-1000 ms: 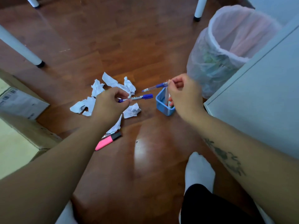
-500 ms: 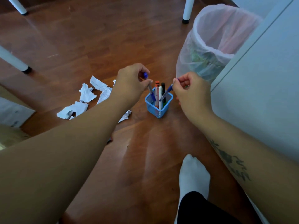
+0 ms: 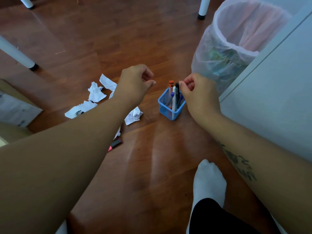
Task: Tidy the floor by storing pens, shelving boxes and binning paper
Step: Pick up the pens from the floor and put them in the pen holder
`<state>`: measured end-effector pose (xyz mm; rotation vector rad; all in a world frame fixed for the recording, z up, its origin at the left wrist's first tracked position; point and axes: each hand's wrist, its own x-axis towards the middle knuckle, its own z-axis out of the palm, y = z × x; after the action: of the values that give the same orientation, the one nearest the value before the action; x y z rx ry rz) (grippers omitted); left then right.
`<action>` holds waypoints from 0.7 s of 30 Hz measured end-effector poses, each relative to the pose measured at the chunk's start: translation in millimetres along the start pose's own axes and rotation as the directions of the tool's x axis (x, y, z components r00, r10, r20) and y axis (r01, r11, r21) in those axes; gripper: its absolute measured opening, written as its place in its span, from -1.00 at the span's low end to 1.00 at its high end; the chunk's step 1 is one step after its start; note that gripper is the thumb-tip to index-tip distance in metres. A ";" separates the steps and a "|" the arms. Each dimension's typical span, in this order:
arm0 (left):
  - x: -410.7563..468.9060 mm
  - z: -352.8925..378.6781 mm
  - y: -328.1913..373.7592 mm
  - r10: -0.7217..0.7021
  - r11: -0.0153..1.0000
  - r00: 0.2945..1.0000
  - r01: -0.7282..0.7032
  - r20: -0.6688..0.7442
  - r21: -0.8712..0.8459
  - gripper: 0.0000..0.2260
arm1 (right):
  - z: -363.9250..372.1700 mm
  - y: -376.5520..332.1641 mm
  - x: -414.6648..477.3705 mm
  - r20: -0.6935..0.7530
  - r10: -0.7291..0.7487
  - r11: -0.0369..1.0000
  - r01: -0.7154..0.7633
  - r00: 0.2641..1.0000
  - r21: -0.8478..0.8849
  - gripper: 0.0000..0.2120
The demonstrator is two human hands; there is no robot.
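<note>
Reddish wooden floor (image 3: 104,39) fills the frame. At its centre stands a blue mesh pen holder (image 3: 171,106) with several pens (image 3: 173,97) upright inside. Touching its right rim, the right hand (image 3: 198,95) has its fingers (image 3: 186,83) pinched together above the pens; whether they grip one I cannot tell. Left of the holder the left hand (image 3: 135,83) hovers, fingers loosely curled and empty. Crumpled paper (image 3: 97,93) lies centre-left, a pink highlighter (image 3: 115,144) below it. A lined bin (image 3: 236,48) stands upper right.
</note>
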<state>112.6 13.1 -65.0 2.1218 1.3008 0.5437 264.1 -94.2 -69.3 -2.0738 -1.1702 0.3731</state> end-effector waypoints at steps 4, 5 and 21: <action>-24.0 -20.6 -34.0 -0.071 0.997 0.997 0.069 0.027 0.045 -0.96 | 30.9 -17.2 -10.1 0.090 -0.090 0.996 0.091 0.992 -0.011 -0.80; -30.5 -23.6 -43.1 -0.096 0.994 0.995 0.094 0.030 0.061 -0.96 | 38.5 -20.3 -13.1 0.134 -0.098 0.995 0.100 0.986 -0.013 -0.80; -165.3 -51.1 -201.3 -0.414 0.886 0.902 0.368 0.125 0.283 -0.87 | 186.5 -44.6 -70.6 0.811 -0.133 0.931 0.352 0.570 -0.095 -0.84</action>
<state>-123.8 -50.7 -167.4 1.9619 1.7058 0.0091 93.8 -55.4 -175.3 -1.9147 -2.1077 1.1595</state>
